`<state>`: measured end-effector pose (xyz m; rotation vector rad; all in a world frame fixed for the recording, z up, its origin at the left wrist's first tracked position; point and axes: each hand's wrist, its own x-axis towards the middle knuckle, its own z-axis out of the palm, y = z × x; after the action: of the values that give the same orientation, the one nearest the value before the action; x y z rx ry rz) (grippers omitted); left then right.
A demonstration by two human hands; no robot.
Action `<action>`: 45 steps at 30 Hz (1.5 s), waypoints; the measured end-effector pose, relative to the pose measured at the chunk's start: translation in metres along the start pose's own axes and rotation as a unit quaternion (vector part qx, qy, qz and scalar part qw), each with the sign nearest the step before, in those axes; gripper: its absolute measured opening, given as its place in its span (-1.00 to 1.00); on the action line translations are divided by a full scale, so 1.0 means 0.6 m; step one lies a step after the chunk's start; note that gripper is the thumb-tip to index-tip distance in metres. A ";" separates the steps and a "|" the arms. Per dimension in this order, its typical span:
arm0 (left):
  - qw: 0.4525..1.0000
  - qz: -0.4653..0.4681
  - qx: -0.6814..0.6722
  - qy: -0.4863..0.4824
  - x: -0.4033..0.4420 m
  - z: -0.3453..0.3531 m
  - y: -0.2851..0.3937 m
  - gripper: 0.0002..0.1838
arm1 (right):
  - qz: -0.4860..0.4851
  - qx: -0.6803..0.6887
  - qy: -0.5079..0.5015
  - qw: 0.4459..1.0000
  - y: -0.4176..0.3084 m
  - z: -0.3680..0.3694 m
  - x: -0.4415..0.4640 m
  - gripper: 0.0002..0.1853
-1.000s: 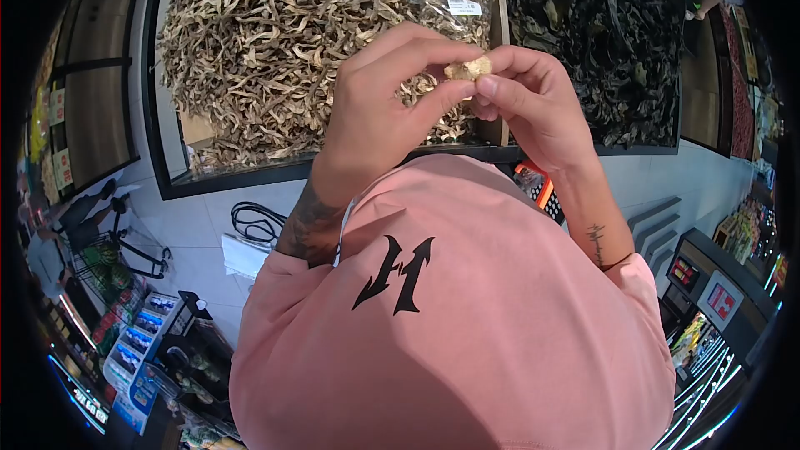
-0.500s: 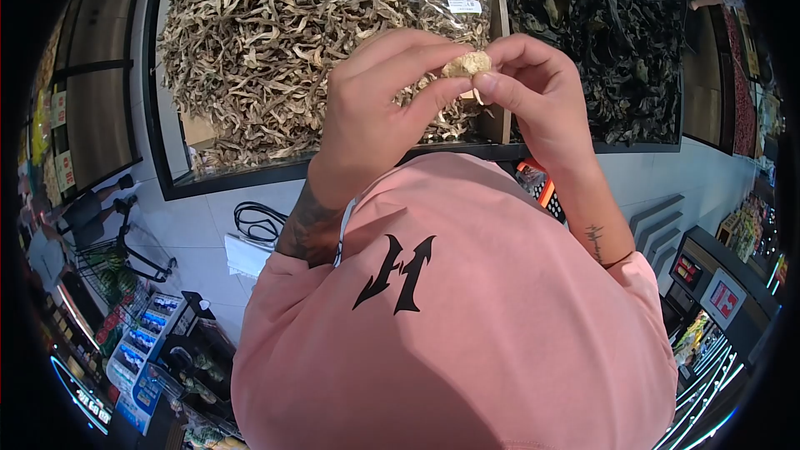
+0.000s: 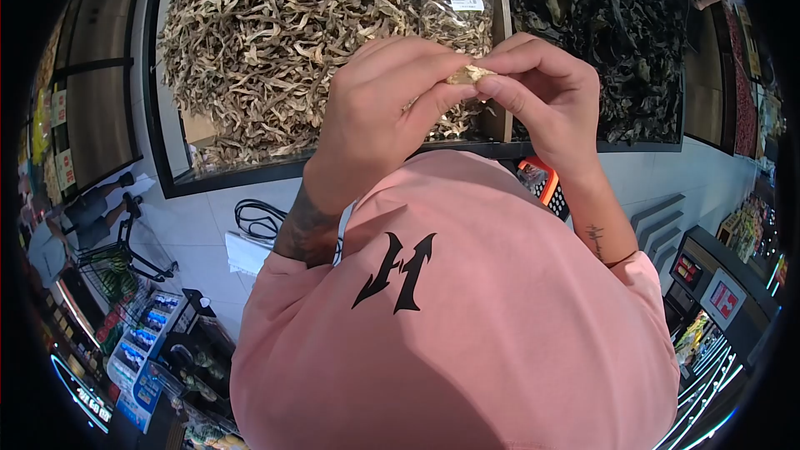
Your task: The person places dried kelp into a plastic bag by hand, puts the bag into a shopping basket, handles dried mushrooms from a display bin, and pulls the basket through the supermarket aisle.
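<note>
My left hand (image 3: 371, 104) and my right hand (image 3: 546, 104) meet at the front of a bin, above the dried goods. Between their thumbs and fingertips they pinch a small pale-yellow dried piece (image 3: 469, 76), crinkled on its surface. Its exact kind is unclear, and the fingers cover both ends. Under and beyond my left hand lies a heap of brown, shrivelled dried strips (image 3: 258, 42), perhaps mushrooms. To the right of a wooden divider (image 3: 499, 0), a second compartment holds black, curled dried pieces (image 3: 612, 33).
Labelled clear plastic bags (image 3: 454, 4) lie on the brown heap near the divider. A black bin edge (image 3: 242, 181) runs in front of my body. An orange-handled basket (image 3: 546, 183) is below the bin. At far left, a person (image 3: 87, 215) stands by a shopping cart (image 3: 125, 262).
The pinched piece has turned and less of it shows between my fingers. My right hand has shifted slightly right and down. The person at far left has moved a little.
</note>
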<state>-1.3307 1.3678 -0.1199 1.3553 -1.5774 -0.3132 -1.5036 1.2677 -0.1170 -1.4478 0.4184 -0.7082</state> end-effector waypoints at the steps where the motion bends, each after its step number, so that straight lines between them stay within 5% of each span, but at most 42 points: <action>1: 1.000 0.002 0.002 -0.002 0.001 -0.001 0.001 -0.83 | -0.006 -0.013 -0.004 1.000 0.001 0.000 0.000 -0.85; 12: 0.999 0.038 0.012 -0.031 0.004 0.001 -0.003 -0.88 | -0.063 -0.039 -0.039 0.996 0.018 -0.006 0.001 -0.96; 20: 0.997 0.009 -0.015 -0.077 0.012 -0.006 -0.006 -0.88 | 0.020 0.027 0.018 0.999 0.025 0.007 -0.002 -0.94; 32: 0.989 -0.020 -0.141 0.044 -0.007 0.035 -0.026 -0.84 | -0.011 0.004 0.029 1.000 0.029 0.029 -0.009 -0.92; 35: 0.984 -0.062 -0.163 0.026 -0.011 0.040 -0.032 -0.79 | 0.056 0.053 0.050 0.996 0.024 0.026 -0.003 -0.92; 40: 0.896 -0.187 -0.403 0.009 -0.012 0.043 -0.027 -0.72 | 0.111 0.090 0.086 0.986 0.028 0.014 0.006 -0.87; 45: 0.918 -0.192 -0.347 -0.007 -0.014 0.044 -0.030 -0.72 | 0.125 0.132 0.074 0.981 0.030 0.006 0.005 -0.87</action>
<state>-1.3418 1.3589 -0.1498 1.0692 -1.0330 -1.0207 -1.4956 1.2677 -0.1338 -1.0747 0.5869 -0.6424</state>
